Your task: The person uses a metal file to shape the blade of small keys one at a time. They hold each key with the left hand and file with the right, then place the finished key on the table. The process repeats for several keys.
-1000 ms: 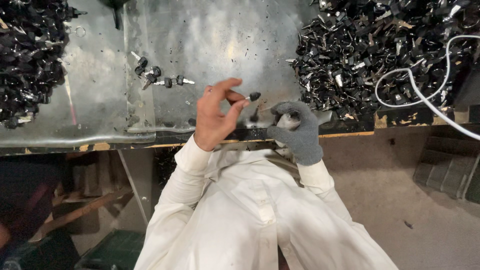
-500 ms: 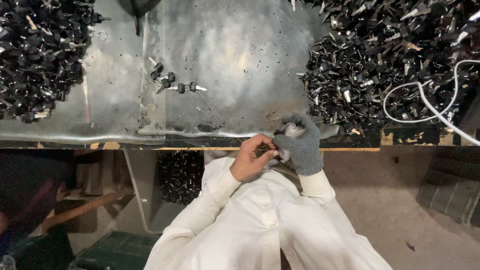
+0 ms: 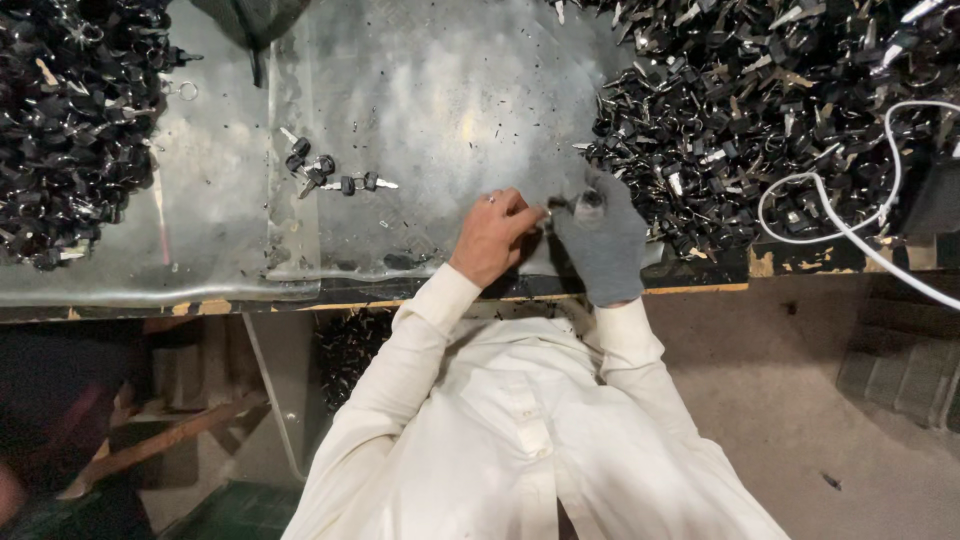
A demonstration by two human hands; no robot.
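While a small metal-and-black key part [image 3: 585, 203] is pinched at the desk's [image 3: 430, 90] near edge between the bare left hand [image 3: 492, 236] and gloved right hand [image 3: 600, 240], both grips clenched on it, a slip could drop it off the edge, judged likely given the thick glove.

Small dark part [image 3: 585, 203] between fingertips
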